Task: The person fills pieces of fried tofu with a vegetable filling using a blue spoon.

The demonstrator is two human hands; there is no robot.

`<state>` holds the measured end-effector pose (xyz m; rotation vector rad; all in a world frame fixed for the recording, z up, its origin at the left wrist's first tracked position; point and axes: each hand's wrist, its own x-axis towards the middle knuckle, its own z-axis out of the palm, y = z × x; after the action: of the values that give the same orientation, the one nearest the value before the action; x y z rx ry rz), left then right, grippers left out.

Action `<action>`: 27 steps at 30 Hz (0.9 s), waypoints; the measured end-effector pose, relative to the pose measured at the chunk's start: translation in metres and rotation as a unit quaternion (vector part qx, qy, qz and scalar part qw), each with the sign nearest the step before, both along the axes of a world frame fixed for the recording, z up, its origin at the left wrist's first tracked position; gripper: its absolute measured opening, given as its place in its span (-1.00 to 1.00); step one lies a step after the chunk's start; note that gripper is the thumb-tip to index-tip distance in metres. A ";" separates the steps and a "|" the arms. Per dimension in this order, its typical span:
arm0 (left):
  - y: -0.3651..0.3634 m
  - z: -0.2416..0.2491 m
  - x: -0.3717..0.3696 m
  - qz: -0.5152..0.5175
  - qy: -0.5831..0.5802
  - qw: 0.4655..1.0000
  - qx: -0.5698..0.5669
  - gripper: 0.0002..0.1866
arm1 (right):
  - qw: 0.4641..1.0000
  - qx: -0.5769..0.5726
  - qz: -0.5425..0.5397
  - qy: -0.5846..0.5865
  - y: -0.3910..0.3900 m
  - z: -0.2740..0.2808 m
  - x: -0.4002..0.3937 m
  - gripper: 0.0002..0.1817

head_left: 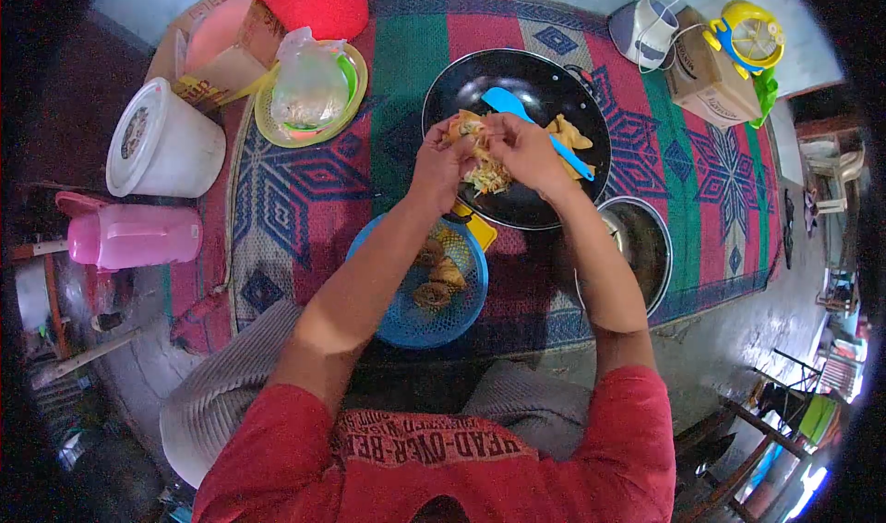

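Over a black wok (540, 71), my left hand (441, 165) and my right hand (526, 158) are close together. Between their fingers is a golden-brown piece of fried tofu skin (466, 128), which both hands grip. Shredded vegetable filling (487, 178) lies in the wok just below my fingers. A blue spatula (506, 101) rests in the wok, its handle passing behind my right hand. More golden-brown pieces (568, 133) sit at the wok's right side. Nearer to me, a blue basket (406, 336) holds several browned pieces (448, 274), partly hidden by my left forearm.
A metal pan (653, 246) is partly behind my right forearm. On the left are a pink thermos (148, 235), a white lidded bucket (198, 154) and a yellow-green plate (268, 117) with a plastic bag. A cardboard box (711, 80) and white appliance (646, 34) stand at back right.
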<state>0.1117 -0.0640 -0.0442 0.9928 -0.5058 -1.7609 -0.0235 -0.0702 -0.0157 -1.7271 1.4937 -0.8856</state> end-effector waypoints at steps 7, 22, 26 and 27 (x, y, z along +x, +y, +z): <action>0.003 0.005 -0.002 0.007 -0.005 1.000 0.006 -0.64 | 0.983 -0.144 -0.037 0.105 0.007 0.001 0.010 -0.69; 0.005 0.009 0.001 -0.011 0.005 1.000 -0.008 -0.65 | 0.988 -0.137 0.038 0.051 0.007 0.000 -0.001 -0.90; 0.007 0.009 0.002 -0.026 -0.028 0.999 -0.009 -0.65 | 0.978 -0.154 0.009 0.138 0.009 0.005 0.004 -0.88; 0.008 0.009 0.004 -0.030 -0.013 0.999 -0.017 -0.66 | 0.978 -0.155 0.010 0.136 0.009 0.007 0.004 -0.88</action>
<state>0.1157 -0.0564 -0.0352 0.9863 -0.5847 -1.7890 -0.0193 -0.0616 -0.0088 -2.1602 1.5706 -0.9393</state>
